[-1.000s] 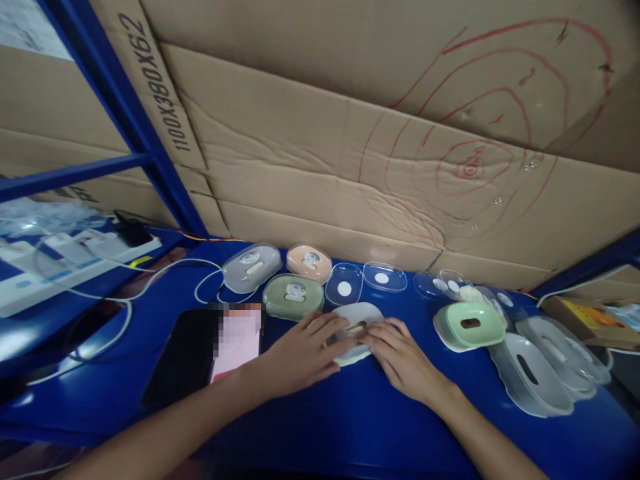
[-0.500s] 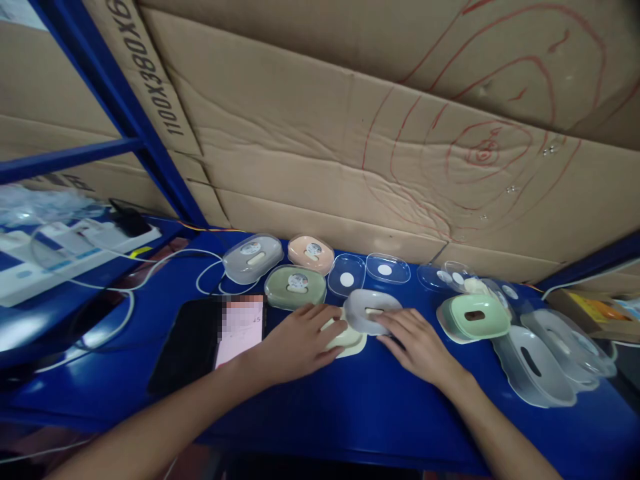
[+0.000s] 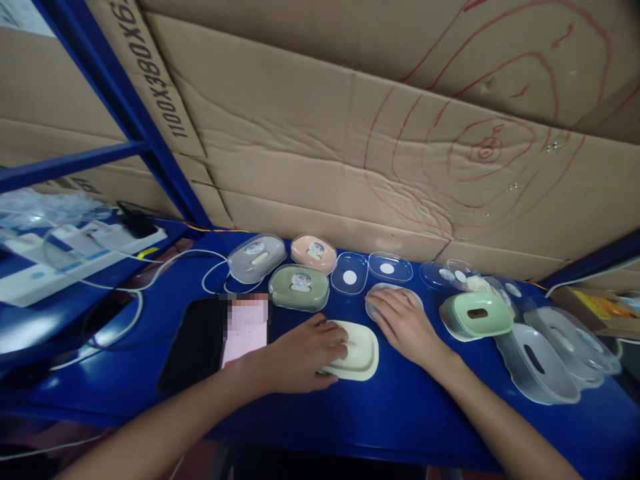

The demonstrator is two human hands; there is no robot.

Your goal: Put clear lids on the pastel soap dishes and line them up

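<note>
My left hand [image 3: 313, 353] curls over a flat, rounded cream plastic base [image 3: 366, 350] on the table, fingertips on its raised middle and the thumb at its near edge. To its right, my right hand [image 3: 403, 320] covers most of a rounded grey plastic lid [image 3: 414, 297], its fingers laid over the top. Only the rim of that lid shows. Behind my hands are two clear plastic covers with white round stickers, one clear cover [image 3: 350, 283] left of the other clear cover [image 3: 395, 260].
On the left sit a green box [image 3: 285, 293], a grey box [image 3: 245, 267] and a peach box [image 3: 325, 250], near a phone [image 3: 245, 333]. A light green lid [image 3: 493, 320] and grey shells [image 3: 550, 380] stand right. A cardboard wall [image 3: 300, 133] rises behind; white cables [image 3: 140, 300] lie left.
My right hand has carried the grey lid off the cream base, to the right and back. The cream base is now uncovered beside it, with my left hand still on it.
</note>
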